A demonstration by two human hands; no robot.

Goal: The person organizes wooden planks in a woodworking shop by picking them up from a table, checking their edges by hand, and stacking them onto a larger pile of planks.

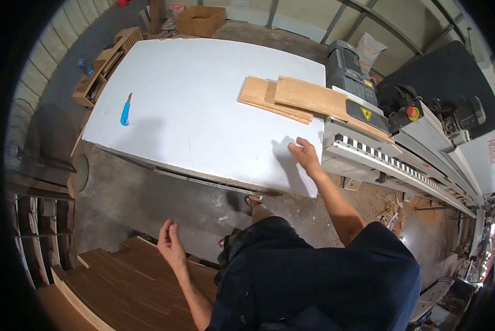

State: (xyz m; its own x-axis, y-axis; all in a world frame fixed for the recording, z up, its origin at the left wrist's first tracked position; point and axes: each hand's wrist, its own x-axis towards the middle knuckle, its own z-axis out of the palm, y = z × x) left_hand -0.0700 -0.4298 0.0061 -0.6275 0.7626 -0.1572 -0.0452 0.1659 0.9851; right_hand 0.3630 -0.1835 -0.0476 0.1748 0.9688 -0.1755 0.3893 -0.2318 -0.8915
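My right hand [307, 155] hovers over the right end of a white-topped table [192, 105], fingers loosely apart with nothing in them. Just beyond it lie a few light wooden boards [258, 94], overlapping one another. The uppermost board [313, 99] reaches from the table to the machine, its right end at a dark plate [367, 113] with a yellow warning sign. My left hand [171, 245] is low on the left, off the table, near dark brown planks [131, 281]. It is empty, with thumb and fingers slightly parted.
A blue-handled utility knife [126, 112] lies on the table's left side, blade out. On the right stands a long woodworking machine [402, 165] with a grey motor [344, 60] and a red button [412, 113]. Wood scraps [391, 212] litter the floor. A cardboard box [200, 22] sits behind.
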